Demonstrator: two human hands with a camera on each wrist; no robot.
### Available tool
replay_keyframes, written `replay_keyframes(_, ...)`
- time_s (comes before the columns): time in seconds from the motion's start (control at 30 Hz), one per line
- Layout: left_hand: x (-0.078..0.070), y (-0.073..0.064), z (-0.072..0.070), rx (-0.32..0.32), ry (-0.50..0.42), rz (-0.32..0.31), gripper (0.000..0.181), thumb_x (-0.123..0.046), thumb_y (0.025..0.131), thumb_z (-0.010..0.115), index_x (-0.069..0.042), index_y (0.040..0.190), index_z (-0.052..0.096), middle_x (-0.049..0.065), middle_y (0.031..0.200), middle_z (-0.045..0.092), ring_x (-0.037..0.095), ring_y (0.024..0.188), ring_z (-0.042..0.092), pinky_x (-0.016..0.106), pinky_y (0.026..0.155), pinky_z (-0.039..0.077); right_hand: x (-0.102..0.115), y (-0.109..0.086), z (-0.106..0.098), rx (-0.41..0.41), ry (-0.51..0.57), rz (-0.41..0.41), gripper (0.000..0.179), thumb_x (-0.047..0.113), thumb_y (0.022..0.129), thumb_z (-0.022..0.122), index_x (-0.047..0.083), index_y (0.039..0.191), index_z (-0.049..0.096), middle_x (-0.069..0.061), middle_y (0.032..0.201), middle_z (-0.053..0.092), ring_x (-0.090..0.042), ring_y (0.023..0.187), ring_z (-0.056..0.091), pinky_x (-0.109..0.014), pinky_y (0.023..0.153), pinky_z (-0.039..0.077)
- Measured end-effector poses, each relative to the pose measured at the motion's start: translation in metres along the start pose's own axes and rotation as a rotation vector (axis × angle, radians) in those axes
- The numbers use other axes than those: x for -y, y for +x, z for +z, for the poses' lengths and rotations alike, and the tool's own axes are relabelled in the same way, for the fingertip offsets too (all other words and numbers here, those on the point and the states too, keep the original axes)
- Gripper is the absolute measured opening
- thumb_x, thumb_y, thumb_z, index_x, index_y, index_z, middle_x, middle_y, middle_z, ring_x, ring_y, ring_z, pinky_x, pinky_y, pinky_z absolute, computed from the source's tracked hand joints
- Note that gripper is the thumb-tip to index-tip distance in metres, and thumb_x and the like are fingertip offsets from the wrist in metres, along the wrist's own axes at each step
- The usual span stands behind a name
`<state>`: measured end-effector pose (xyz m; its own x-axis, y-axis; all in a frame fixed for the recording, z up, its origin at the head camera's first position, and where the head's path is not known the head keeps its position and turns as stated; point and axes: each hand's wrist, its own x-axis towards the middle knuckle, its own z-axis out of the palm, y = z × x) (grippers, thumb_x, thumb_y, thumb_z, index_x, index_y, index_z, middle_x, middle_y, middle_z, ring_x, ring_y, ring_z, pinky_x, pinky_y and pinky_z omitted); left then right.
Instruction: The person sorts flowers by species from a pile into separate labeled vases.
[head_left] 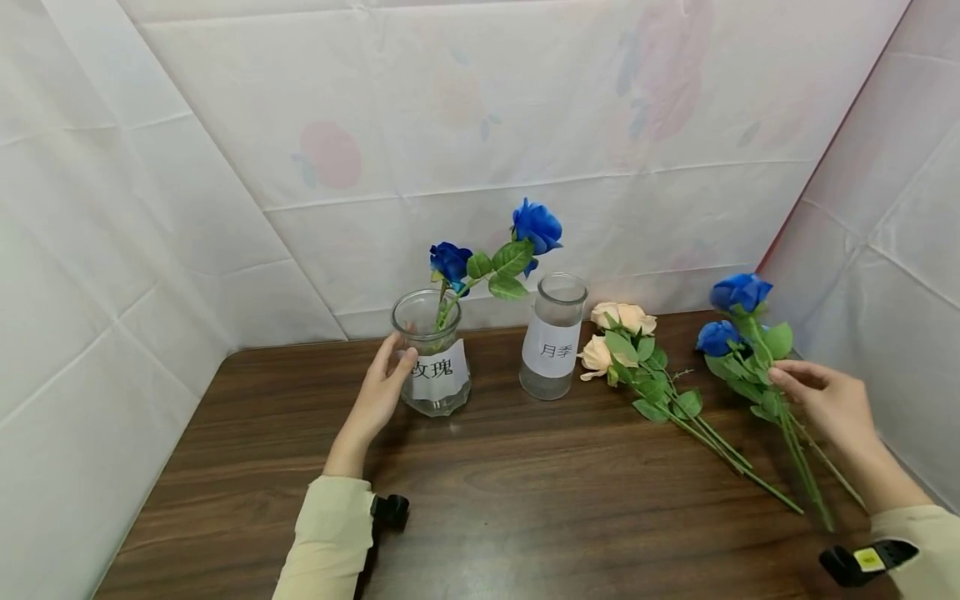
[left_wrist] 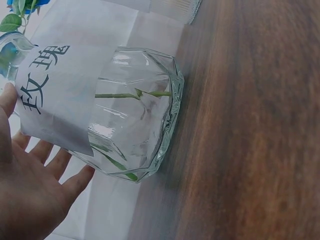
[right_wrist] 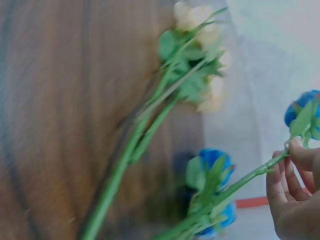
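Note:
My left hand [head_left: 377, 402] holds the side of a round glass vase [left_wrist: 135, 120] with a white paper label [head_left: 438, 372], thumb in front and fingers behind. Two blue roses [head_left: 537, 227] stand in it, leaning right, and their stems show through the glass. On the right, my right hand [head_left: 828, 402] pinches the green stem [right_wrist: 267, 165] of a blue rose [head_left: 741, 292] between thumb and fingertips. That rose's bloom is raised above another blue rose [head_left: 717, 337] lying on the table.
A taller glass vase [head_left: 553, 387] with a label and no flowers stands right of the first. Peach roses [head_left: 624, 317] lie beside it, stems pointing toward the front right. White curtain-like sheets [head_left: 360, 250] close off the back and sides of the wooden table [head_left: 487, 492].

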<state>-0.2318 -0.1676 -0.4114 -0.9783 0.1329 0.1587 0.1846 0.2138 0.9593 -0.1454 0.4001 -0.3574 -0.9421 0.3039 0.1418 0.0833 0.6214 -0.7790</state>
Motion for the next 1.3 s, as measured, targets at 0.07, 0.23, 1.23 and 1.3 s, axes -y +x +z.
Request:
replay_keyframes(0.07,0.0,0.0,0.0,-0.002,-0.001,0.003,0.066,-0.038,0.106,0.044,-0.006,0.158,0.018,0.02,0.154,0.03,0.035,0.141,0.03,0.053,0.117,0.021,0.01,0.0,-0.002,-0.03,0.099,-0.008,0.007,0.032,0.096,0.068,0.038,0.098,0.067,0.027,0.077,0.064,-0.001,0.065,0.061,-0.019,0.053,0.05)
replay_keyframes(0.23,0.001,0.001,0.001,-0.007,0.0,0.008,0.066,-0.038,0.106,0.045,-0.005,0.157,0.019,0.02,0.153,0.031,0.035,0.14,0.031,0.052,0.117,0.022,0.038,-0.005,-0.001,-0.094,0.24,-0.033,0.014,0.023,0.094,0.071,0.037,0.097,0.07,0.028,0.079,0.066,0.003,0.064,0.062,-0.011,0.056,0.048)
replay_keyframes(1.23,-0.001,-0.001,-0.001,-0.007,0.015,0.003,0.067,-0.038,0.107,0.043,-0.003,0.157,0.018,0.021,0.155,0.028,0.035,0.141,0.028,0.053,0.117,0.021,0.189,-0.033,0.119,-0.086,1.053,-0.262,0.004,0.003,0.094,0.066,0.002,0.095,0.069,-0.006,0.083,0.071,-0.017,0.075,0.07,-0.03,0.077,0.058)
replay_keyframes(1.3,-0.002,-0.001,0.0,-0.005,0.01,0.004,0.066,-0.038,0.107,0.043,-0.004,0.157,0.017,0.021,0.155,0.028,0.035,0.141,0.028,0.053,0.117,0.02,0.197,-0.031,0.128,-0.081,1.081,-0.275,0.004,0.004,0.095,0.066,0.001,0.097,0.068,-0.006,0.085,0.071,-0.017,0.078,0.069,-0.032,0.08,0.058)
